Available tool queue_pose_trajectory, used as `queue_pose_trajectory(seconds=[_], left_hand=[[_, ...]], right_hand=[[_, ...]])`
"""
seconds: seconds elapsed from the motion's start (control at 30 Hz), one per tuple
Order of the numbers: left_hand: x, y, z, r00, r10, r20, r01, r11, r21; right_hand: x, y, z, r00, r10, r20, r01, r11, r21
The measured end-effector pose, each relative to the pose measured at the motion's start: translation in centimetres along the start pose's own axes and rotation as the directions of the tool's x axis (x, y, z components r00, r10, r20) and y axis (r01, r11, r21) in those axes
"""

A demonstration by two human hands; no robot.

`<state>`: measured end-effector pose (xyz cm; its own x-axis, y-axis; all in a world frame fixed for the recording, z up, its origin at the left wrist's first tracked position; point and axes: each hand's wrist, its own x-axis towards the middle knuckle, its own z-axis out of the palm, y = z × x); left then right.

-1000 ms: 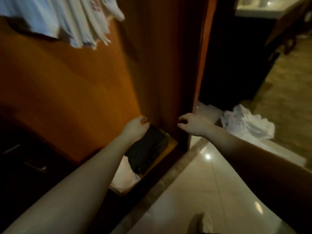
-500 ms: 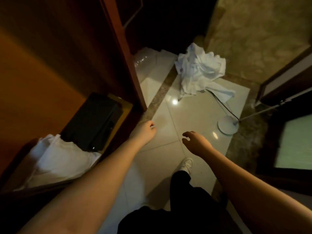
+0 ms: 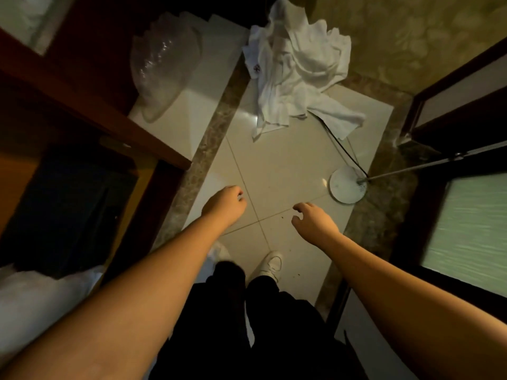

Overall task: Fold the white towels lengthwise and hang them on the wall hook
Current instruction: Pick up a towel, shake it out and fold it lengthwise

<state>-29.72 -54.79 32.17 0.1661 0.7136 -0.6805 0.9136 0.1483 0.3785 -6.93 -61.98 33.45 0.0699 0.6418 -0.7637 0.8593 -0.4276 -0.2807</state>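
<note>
Tiled floor (image 3: 277, 171); towels (image 3: 299, 69) heaped beyond, seemingly clear of both hands' fingers (image 3: 301, 208)

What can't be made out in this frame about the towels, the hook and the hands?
- Wall hook: not in the head view at all.
- Towel pile: crumpled, so the number of towels cannot be counted; its top is cut off by the upper edge.
- Left hand: fingers curl away from the camera, so their tips are hidden.
- Cupboard on the left: too dark to tell what is inside.
- Right hand: holds nothing.
</note>
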Motion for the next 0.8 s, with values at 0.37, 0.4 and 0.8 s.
queue_pose_trajectory(seconds=[0.37,0.4,0.8], left_hand=[[22.3,2.7,-3.6,0.991,0.001,0.137,-0.012,0.997,0.08],[24.0,2.9,-4.4,0.987,-0.001,0.158,-0.013,0.996,0.086],[44.9,4.3,-5.8,0.974,-0.061,0.219,0.064,0.998,-0.006]], right_hand=[[19.2,-1.9,-6.4,0.991,0.129,0.044,-0.131,0.99,0.045],[20.7,-2.3,-7.1,0.988,0.147,0.055,-0.149,0.988,0.045],[42.2,-1.8,-13.2,0.989,0.124,0.085,-0.121,0.992,-0.043]])
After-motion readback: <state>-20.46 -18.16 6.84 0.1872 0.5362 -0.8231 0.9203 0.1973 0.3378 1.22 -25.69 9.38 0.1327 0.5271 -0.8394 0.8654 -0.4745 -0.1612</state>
